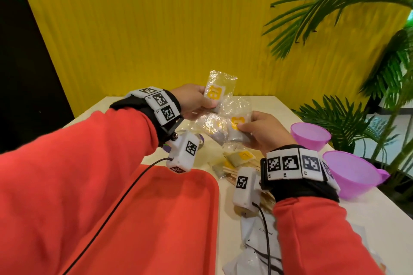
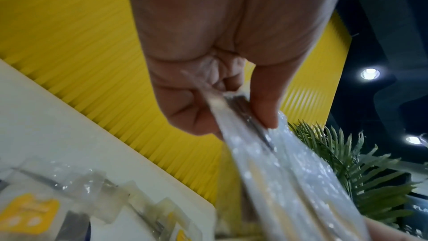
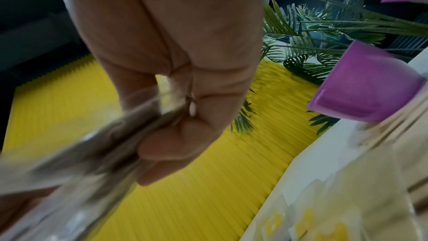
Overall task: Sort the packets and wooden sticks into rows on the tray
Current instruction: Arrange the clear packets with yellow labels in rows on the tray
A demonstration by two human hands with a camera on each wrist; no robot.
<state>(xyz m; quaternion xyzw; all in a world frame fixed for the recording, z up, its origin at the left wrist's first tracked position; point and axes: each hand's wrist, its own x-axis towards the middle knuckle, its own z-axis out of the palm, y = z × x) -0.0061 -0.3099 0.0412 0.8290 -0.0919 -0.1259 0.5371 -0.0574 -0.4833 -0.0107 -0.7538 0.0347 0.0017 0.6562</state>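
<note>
Head view — left hand [image 1: 194, 100] pinched one clear yellow-labelled packet [image 1: 220, 89], right hand [image 1: 263, 133] another [image 1: 237, 126], both beyond the red plastic tray [image 1: 178, 219]. Slick, clinging film — either could slip.

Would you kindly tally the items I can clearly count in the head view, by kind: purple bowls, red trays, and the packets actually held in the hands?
Purple bowls: 2, one farther and one nearer
Red tray: 1
Packets held: 2, one in the left hand and one in the right hand
Total: 5
Loose packets and wooden sticks on the table overlap too much to count.
</note>
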